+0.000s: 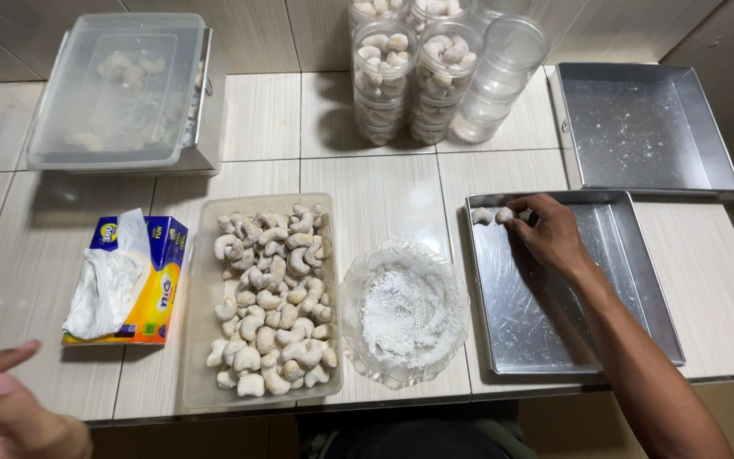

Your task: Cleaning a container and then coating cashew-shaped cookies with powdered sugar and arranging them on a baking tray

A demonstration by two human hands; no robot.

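Right hand point(554, 234) resting in the rectangular silver metal tray point(639, 340), fingers point(524, 208) pinching a pale crescent-shaped cookie point(504, 216) at its far-left corner, beside another cookie point(482, 216), left hand point(10, 408) hovering open and empty, off the tiled surface point(384, 178).

Bright, even indoor light falls from above. The stacked clear jars point(443, 72) cast soft shadows leftward onto the pale tiles, and the 2 metal trays point(639, 289) carry dull glare. The centre is sharp; the left hand point(10, 408) at the lower edge is blurred, and tile lines bend slightly near the corners.
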